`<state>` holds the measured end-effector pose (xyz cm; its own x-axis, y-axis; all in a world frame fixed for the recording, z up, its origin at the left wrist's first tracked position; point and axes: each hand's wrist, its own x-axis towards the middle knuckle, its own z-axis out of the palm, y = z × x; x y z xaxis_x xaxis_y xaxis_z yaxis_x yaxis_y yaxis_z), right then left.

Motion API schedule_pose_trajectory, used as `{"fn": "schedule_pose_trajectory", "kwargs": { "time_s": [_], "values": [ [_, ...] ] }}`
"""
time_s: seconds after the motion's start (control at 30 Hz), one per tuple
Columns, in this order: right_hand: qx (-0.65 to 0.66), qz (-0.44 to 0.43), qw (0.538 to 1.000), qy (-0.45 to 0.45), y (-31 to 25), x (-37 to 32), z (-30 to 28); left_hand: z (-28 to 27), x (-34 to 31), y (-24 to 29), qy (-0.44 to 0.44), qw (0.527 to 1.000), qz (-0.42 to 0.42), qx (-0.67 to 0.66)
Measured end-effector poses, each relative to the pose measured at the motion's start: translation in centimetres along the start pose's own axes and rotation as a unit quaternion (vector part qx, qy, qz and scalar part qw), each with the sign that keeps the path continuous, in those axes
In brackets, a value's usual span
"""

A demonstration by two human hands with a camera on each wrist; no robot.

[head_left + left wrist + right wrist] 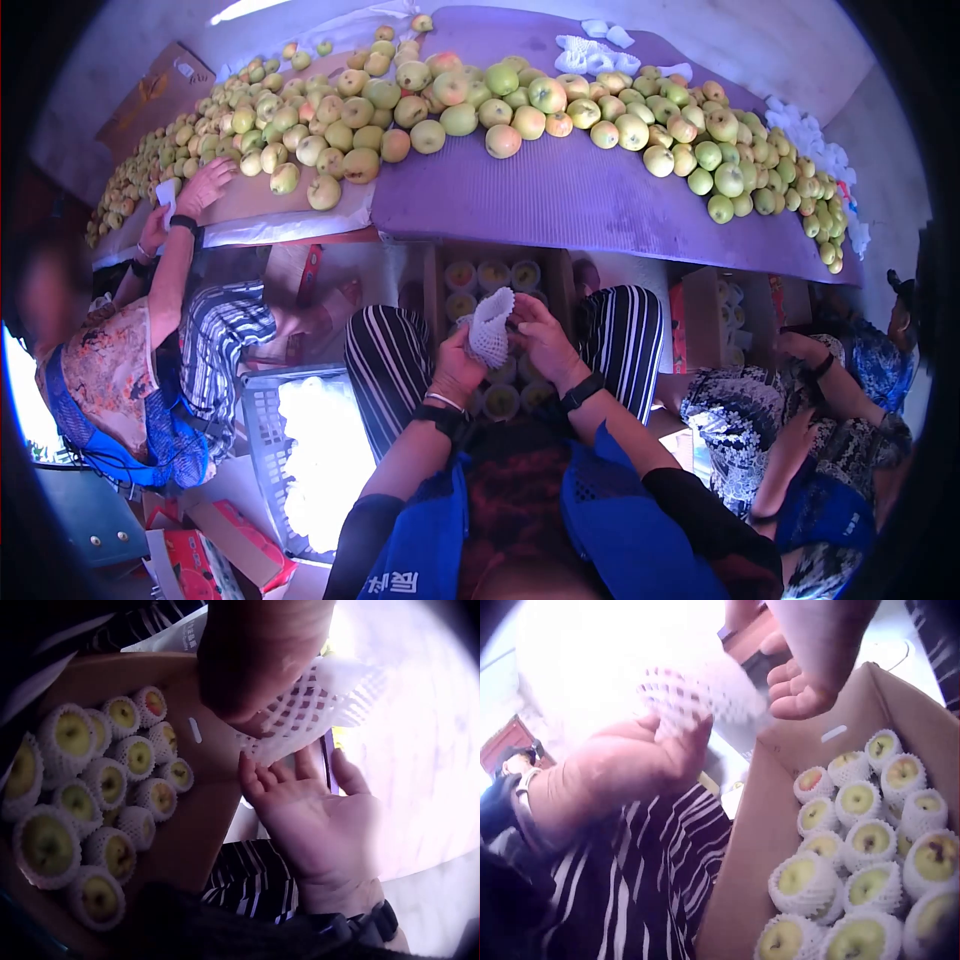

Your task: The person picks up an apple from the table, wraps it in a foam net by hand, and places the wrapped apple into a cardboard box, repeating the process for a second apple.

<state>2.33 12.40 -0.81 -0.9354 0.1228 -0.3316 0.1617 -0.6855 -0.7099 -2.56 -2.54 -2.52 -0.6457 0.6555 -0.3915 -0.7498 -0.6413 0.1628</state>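
My left hand [460, 365] grips a white foam net sleeve [490, 328] between thumb and fingers. Light shows through its mesh in the left wrist view, with no apple visible inside. My right hand [545, 340] is beside the sleeve's upper part; in the left wrist view its palm [311, 817] faces the camera, fingertips right at the net's edge. The right wrist view shows those fingers loosely bent, with nothing in them. Below both hands stands a cardboard box [739, 859] holding rows of apples [857, 799] in white foam nets.
Loose apples [460, 118] lie heaped along the purple-covered table [600, 200] ahead. Foam nets [597, 56] lie at its far side. A grey crate [262, 425] of white material stands at my left. One person [110, 350] sits at left, others [800, 430] at right.
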Motion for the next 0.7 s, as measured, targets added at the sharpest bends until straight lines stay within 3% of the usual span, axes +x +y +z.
{"fn": "schedule_pose_trajectory", "kwargs": {
  "time_s": [0.07,0.1,0.17,0.3,0.37,0.43,0.47,0.53,0.7],
  "values": [
    [-0.096,-0.083,0.978,-0.166,-0.4,0.2,0.2,-0.7,0.3,-0.1,0.002,1.0,0.006,0.007],
    [-0.096,-0.083,0.978,-0.167,-0.1,0.2,0.1,-0.6,0.2,-0.1,0.001,1.0,-0.01,0.015],
    [-0.259,-0.07,0.947,-0.175,1.0,0.0,-0.4,-0.6,0.2,-0.1,0.001,0.999,-0.027,0.021],
    [-0.29,-0.052,0.948,-0.123,1.8,-0.1,-0.3,-1.2,0.1,-0.5,0.017,0.991,-0.09,0.097],
    [-0.123,-0.001,0.992,-0.019,1.2,0.0,0.0,-2.0,0.1,-0.4,0.032,0.982,-0.112,0.152],
    [-0.099,-0.007,0.995,-0.001,0.1,-0.1,0.7,-2.6,0.5,0.1,0.161,0.928,-0.114,0.317],
    [-0.076,-0.011,0.997,0.017,-0.1,-0.2,0.9,-2.8,0.7,0.1,0.16,0.927,-0.115,0.318],
    [-0.117,0.028,0.993,0.004,0.5,-0.1,0.5,1.1,-0.5,0.3,0.052,0.927,0.082,0.363],
    [-0.23,0.17,0.953,-0.098,1.5,-0.7,1.3,0.5,-0.4,-0.2,0.023,0.93,0.042,0.364]
  ]
}}
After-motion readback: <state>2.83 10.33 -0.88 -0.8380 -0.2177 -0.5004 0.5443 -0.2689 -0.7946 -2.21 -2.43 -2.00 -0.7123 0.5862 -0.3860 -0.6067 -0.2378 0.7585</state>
